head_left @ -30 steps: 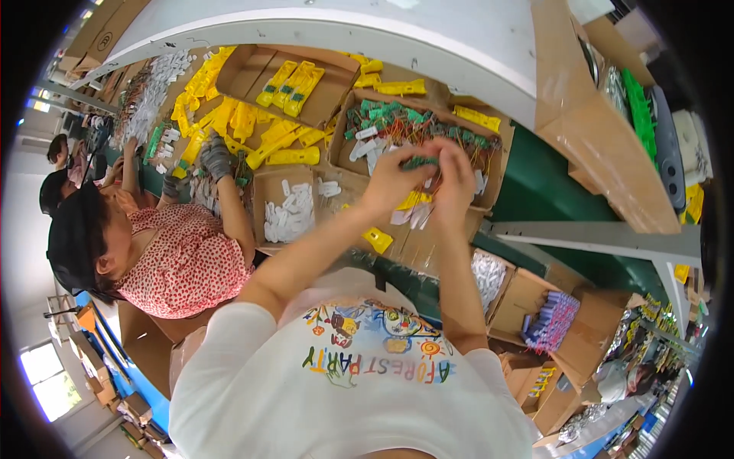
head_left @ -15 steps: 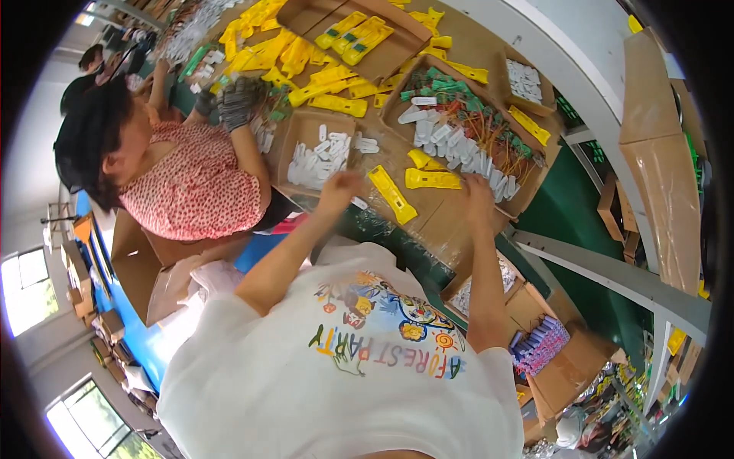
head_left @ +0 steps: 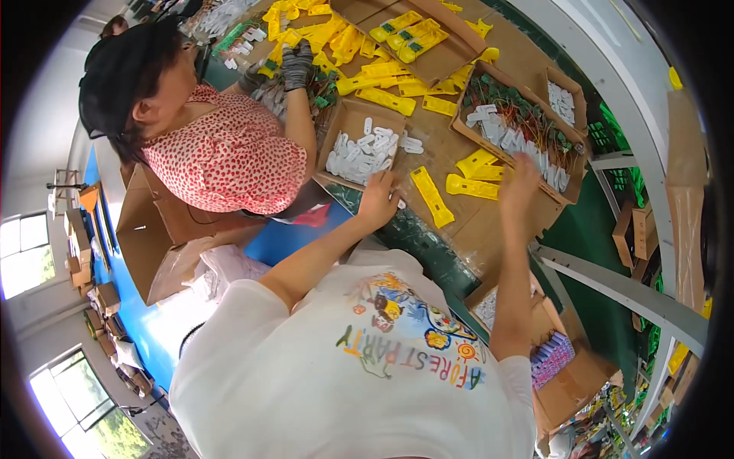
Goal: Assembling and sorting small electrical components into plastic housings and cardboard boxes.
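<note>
My left hand (head_left: 378,201) is beside the near right corner of a carton (head_left: 348,115) of small white oval plastic parts (head_left: 362,155); its thumb and fingers are apart. A small white piece (head_left: 401,204) lies by its thumb. My right hand (head_left: 521,186), smeared by motion, is at the near side of a long carton (head_left: 489,140) holding white parts (head_left: 511,138), coloured wires and green circuit boards (head_left: 493,90). Whether its fingers hold anything is unclear. Between my hands lie a long yellow plastic shell (head_left: 433,197) and two more yellow shells (head_left: 472,187).
To my left a person in gloves (head_left: 298,67) handles parts at the same table. A yellow shell pile (head_left: 329,34) and a carton with yellow shells (head_left: 359,14) lie farther back. A small carton of white parts (head_left: 562,103) stands far right. A metal rail (head_left: 619,287) crosses at right.
The view has shifted, so the table sits farther right and the person lower. My right hand has moved from the yellow shells to the long carton's near side. My left hand stays near the white-parts carton.
</note>
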The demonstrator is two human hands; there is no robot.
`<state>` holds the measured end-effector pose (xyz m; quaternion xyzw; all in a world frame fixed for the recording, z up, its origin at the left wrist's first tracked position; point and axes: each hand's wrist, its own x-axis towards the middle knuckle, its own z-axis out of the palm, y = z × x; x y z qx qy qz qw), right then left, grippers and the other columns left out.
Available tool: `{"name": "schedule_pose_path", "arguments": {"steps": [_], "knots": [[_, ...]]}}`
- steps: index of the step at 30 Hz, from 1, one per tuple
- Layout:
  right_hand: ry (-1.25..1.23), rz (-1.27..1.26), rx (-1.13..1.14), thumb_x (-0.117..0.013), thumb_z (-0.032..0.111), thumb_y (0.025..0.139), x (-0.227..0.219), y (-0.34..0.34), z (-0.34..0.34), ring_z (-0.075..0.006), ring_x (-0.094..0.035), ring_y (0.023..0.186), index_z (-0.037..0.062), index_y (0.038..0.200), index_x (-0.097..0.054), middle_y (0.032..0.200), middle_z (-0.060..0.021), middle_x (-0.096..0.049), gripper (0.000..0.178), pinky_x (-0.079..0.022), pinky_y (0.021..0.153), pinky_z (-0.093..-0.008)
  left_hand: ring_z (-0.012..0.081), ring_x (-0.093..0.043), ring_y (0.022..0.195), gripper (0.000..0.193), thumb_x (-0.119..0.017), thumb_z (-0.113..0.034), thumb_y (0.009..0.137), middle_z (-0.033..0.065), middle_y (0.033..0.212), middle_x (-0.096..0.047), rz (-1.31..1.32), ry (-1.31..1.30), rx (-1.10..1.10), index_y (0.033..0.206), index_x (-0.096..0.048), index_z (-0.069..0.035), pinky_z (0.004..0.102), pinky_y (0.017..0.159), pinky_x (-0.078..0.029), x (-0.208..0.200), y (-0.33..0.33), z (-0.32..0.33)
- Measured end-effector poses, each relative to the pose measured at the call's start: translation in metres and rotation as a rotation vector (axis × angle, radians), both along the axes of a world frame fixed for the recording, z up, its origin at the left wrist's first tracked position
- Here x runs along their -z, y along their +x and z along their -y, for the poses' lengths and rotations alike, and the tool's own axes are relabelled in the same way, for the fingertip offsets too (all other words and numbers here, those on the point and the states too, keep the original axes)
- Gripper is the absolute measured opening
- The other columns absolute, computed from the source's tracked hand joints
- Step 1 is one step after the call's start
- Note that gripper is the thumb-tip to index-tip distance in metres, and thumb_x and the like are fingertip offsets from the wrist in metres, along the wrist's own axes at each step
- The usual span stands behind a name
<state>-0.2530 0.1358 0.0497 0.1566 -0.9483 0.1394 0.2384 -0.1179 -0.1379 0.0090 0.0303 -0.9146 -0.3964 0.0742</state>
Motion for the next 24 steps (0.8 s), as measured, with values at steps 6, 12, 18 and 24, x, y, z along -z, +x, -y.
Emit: {"name": "schedule_pose_path", "arguments": {"steps": [6, 12, 18, 24], "knots": [[-0.203, 0.571, -0.462, -0.062, 0.012, 0.074, 0.061, 0.053, 0.105, -0.0345, -0.046, 0.112, 0.0074, 0.105, -0.059, 0.118, -0.0134, -0.051, 0.032, -0.037, 0.095, -0.0412, 0.0403, -0.047, 0.099, 0.057, -0.061, -0.004, 0.070, 0.0198, 0.107, -0.048, 0.011, -0.168, -0.019, 0.123, -0.039, -0.004, 0.0425, 0.082, -0.043, 0.016, -0.030, 0.017], [0.067, 0.463, -0.319, -0.057, 0.012, 0.072, 0.079, 0.057, 0.082, -0.0332, -0.045, 0.111, 0.0102, 0.107, -0.060, 0.119, -0.0126, -0.050, 0.035, -0.036, 0.092, -0.0460, 0.0373, -0.052, 0.103, 0.057, -0.060, -0.006, 0.070, 0.0180, 0.116, -0.049, 0.506, -0.133, 0.167, 0.122, -0.036, -0.009, 0.0460, 0.084, -0.046, 0.032, -0.021, 0.062], [0.203, 0.519, -0.104, -0.053, 0.018, 0.080, 0.082, 0.065, 0.058, -0.0325, -0.049, 0.103, 0.0077, 0.110, -0.058, 0.105, -0.0130, -0.056, 0.032, -0.039, 0.087, -0.0478, 0.0344, -0.053, 0.102, 0.067, -0.052, -0.004, 0.070, 0.0154, 0.111, -0.052, 0.382, -0.155, 0.272, 0.133, -0.037, -0.019, 0.0417, 0.084, -0.047, 0.040, -0.011, 0.072], [0.070, 0.584, -0.064, -0.057, 0.016, 0.076, 0.043, 0.079, 0.095, -0.0344, -0.044, 0.111, 0.0058, 0.107, -0.058, 0.114, -0.0163, -0.050, 0.033, -0.034, 0.093, -0.0490, 0.0332, -0.055, 0.099, 0.059, -0.047, -0.004, 0.075, 0.0130, 0.110, -0.052, 0.265, -0.158, 0.319, 0.131, -0.040, -0.021, 0.0405, 0.080, -0.048, 0.037, -0.017, 0.065]]}}
